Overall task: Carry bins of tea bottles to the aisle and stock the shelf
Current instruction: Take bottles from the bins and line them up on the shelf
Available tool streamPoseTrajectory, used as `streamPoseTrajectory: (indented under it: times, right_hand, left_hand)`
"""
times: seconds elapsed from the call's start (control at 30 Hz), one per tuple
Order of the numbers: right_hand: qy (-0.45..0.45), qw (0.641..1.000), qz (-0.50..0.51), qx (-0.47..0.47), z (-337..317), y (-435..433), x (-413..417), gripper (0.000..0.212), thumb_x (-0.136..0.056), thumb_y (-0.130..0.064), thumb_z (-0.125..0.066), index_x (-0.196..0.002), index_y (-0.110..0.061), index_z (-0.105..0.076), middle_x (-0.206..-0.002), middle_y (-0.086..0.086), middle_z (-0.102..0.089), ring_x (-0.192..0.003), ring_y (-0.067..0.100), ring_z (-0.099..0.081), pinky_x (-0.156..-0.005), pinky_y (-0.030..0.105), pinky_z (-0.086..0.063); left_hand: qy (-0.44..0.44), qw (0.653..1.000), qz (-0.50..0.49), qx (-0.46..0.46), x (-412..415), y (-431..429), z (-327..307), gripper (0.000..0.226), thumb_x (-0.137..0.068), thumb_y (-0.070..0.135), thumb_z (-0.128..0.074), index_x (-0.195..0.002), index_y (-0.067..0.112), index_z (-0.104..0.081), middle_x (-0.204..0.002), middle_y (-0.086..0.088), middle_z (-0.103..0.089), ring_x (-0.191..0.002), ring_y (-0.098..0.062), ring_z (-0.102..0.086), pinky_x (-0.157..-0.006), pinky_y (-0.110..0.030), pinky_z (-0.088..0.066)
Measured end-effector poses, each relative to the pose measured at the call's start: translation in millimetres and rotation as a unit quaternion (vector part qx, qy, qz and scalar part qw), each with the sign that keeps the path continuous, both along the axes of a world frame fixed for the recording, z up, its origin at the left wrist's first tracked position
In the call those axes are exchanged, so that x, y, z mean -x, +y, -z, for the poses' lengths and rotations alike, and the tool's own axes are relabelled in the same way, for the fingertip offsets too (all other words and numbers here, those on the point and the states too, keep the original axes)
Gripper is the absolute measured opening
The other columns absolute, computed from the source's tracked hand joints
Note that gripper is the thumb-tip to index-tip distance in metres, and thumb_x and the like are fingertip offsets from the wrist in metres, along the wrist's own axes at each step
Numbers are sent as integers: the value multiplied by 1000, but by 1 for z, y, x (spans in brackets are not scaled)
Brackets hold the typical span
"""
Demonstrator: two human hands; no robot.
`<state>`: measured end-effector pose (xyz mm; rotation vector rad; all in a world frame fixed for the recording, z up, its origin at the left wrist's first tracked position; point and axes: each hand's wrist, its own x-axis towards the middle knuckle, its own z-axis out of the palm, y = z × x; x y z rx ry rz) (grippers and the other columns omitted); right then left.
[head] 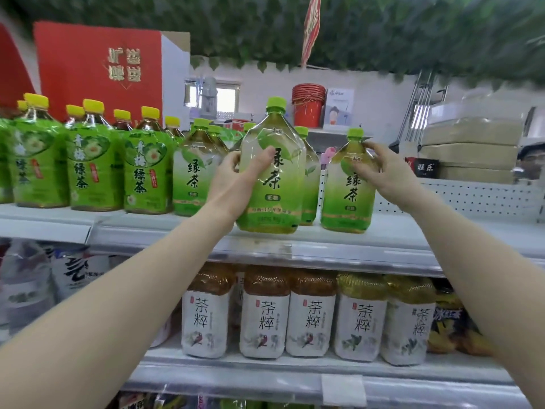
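Observation:
My left hand [236,180] grips a large green tea bottle [272,184] by its side, at the front edge of the top shelf [398,231]. My right hand [380,169] holds the shoulder of a second green tea bottle [343,199] that stands on the same shelf, further right. Both bottles have lime green caps and pale green labels. More of the same bottles [191,175] stand behind and to the left.
Darker green plum tea bottles [91,169] fill the shelf's left part. White-labelled tea bottles [264,317] line the shelf below. A red carton [97,69] stands behind on the left. Bare shelf lies right of my right hand, before a white perforated panel [472,199]. A person's head [530,160] shows at far right.

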<state>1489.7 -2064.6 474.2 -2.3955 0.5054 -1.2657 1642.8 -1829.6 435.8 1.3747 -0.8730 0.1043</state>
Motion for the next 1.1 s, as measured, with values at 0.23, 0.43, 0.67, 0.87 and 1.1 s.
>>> streamPoseTrajectory:
  times: [0.23,0.43,0.67,0.87,1.1]
  right_hand:
    - [159,955,171,183,34,11,-16,113,-75,-19,-86,-158,-31,-10,-163,16,3,-145,42,-18,-118,49,-24]
    - [160,966,144,145,30,-12,-32,118,-71,-18,-88,-158,-31,-9,-165,9,6,-147,36,-22,-118,43,-23]
    - [49,990,72,108,9,22,-25,57,-99,-44,-52,-149,-22,-36,-145,4,-45,-136,23,-38,-112,40,-31]
    - [-90,898,-313,-295,0,91,-18,56,-92,-48,-63,-135,-16,-47,-121,5,-69,-105,23,-71,-87,50,-58]
    - [-185,924,-238,-236,-15,59,4,50,-95,-35,-61,-133,-4,-48,-118,14,-69,-103,26,-71,-83,41,-60]
  left_hand:
    - [5,1000,4,18,-4,-10,-2,113,-52,94,-61,-140,24,-49,-128,3,-63,-116,-20,-59,-103,-51,-45]
    - [11,1000,13,16,-9,-17,4,111,-49,95,-63,-135,25,-52,-124,0,-66,-113,-26,-64,-99,-54,-49]
    - [-8,1000,18,7,2,-23,7,117,-48,97,-60,-141,28,-45,-136,-1,-58,-121,-24,-58,-101,-53,-48]
    - [-39,999,37,1,26,-47,-1,115,-47,99,-55,-136,25,-47,-129,1,-63,-115,-20,-63,-101,-48,-49]
    - [-255,953,19,-163,25,-60,-40,104,-71,86,-14,-149,21,-36,-137,-6,-57,-114,-17,-53,-107,-41,-38]
